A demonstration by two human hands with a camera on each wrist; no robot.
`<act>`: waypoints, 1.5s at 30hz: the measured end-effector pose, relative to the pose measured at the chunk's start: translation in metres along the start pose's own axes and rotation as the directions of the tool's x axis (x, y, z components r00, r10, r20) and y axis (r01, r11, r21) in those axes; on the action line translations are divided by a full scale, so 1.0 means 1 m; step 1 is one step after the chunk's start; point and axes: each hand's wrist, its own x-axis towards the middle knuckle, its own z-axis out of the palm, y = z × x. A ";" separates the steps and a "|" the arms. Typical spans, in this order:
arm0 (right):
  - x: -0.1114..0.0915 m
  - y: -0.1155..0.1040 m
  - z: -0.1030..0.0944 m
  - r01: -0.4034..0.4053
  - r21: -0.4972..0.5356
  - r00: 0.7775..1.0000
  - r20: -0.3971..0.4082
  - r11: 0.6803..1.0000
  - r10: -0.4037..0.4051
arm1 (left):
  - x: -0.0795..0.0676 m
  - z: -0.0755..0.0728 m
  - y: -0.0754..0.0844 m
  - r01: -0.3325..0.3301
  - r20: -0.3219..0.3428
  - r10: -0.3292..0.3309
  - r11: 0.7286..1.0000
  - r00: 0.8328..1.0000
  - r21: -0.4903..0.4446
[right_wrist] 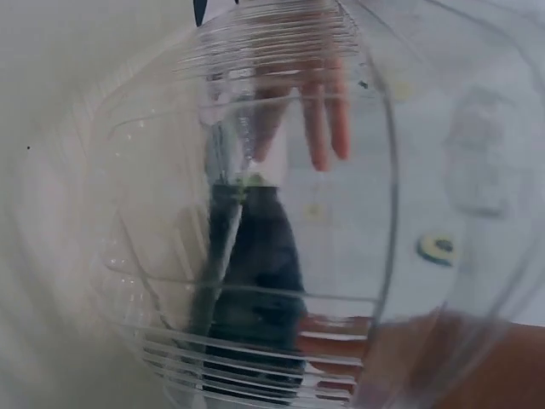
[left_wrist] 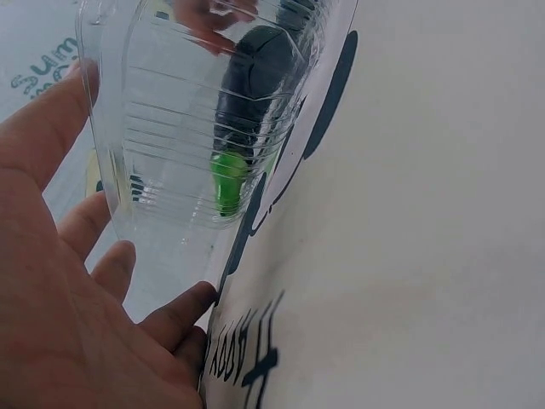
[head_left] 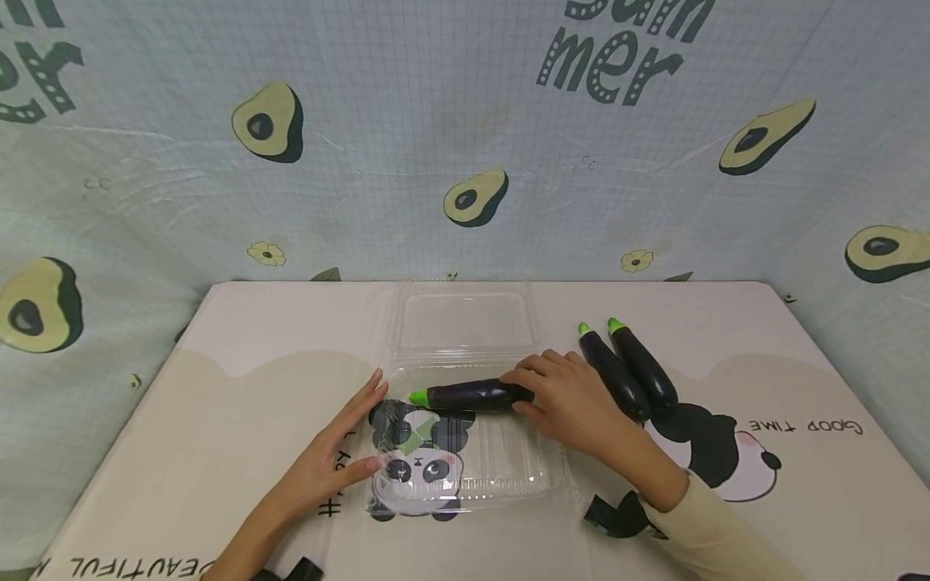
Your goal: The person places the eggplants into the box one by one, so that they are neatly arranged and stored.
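Avocado-print cloth point(head_left: 392, 121) fills the head view's upper half. Below centre, your right hand point(head_left: 567, 399) pinches an eggplant point(head_left: 465, 395) inside a clear container point(head_left: 512, 472); your left hand point(head_left: 323, 456), fingers spread, is at its left edge. Left wrist: the eggplant's green tip point(left_wrist: 228, 179) shows upper centre. Right wrist: the eggplant stands lower centre, finger contact blurred.

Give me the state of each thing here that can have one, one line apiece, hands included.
Clear tray: upright, uncovered
Lid: open, folded back behind the tray
Held eggplant: inside the tray, lying crosswise
Loose eggplants: lying side by side on the table
Left hand: fingers extended at the tray's left edge
Right hand: gripping the held eggplant's thick end
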 end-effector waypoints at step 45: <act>-0.088 0.046 -0.006 -0.303 0.338 0.789 -0.435 0.891 0.433 | 0.000 0.000 -0.001 -0.025 0.001 0.025 1.000 1.000 0.003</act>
